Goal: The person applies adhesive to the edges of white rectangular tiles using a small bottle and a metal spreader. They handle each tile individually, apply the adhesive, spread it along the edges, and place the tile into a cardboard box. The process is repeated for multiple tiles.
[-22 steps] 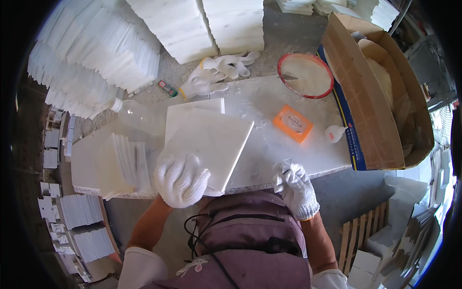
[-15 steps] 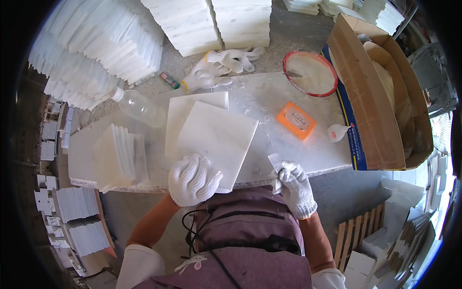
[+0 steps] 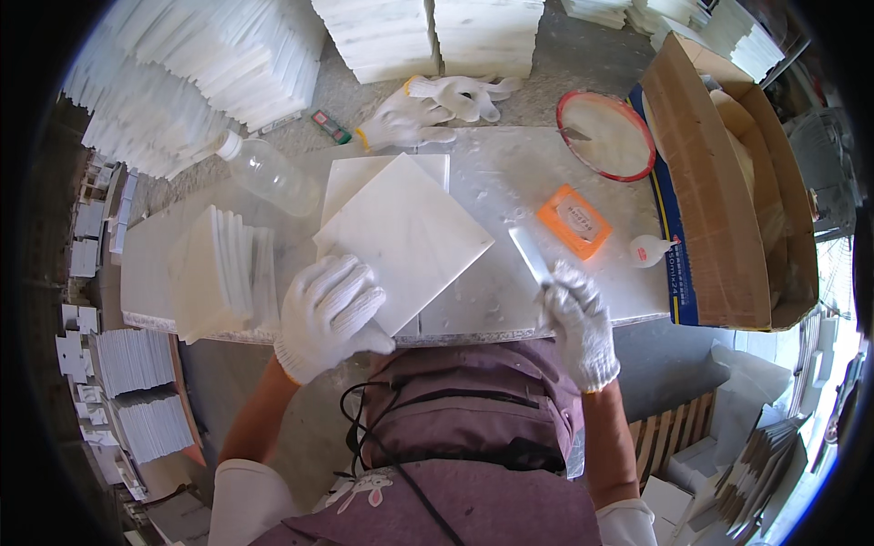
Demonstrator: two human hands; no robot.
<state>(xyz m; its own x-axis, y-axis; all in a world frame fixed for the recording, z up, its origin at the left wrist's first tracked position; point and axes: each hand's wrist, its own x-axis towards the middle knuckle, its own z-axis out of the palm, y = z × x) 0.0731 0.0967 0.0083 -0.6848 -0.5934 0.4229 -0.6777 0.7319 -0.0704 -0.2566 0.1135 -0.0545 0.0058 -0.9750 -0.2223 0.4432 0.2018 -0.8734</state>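
A square white marble tile lies turned cornerwise on top of another white tile on the worktable. My left hand, in a white knit glove, is at the tile's near left edge. Its fingers are stretched out along that edge, with the thumb apart near the bottom corner. My right hand, gloved too, is closed around a thin flat scraper. The scraper's pale blade points up and left, to the right of the top tile. The grasped end is hidden in my fingers.
Thin tiles lean in a stack at left, near a clear plastic bottle. Spare gloves lie behind. At right are an orange box, a small white squeeze bulb, a red-rimmed dish and a cardboard carton.
The top tile has turned so one corner points away from me. My left hand has shifted left and its fingers have straightened. The right hand has raised the scraper slightly, showing more blade.
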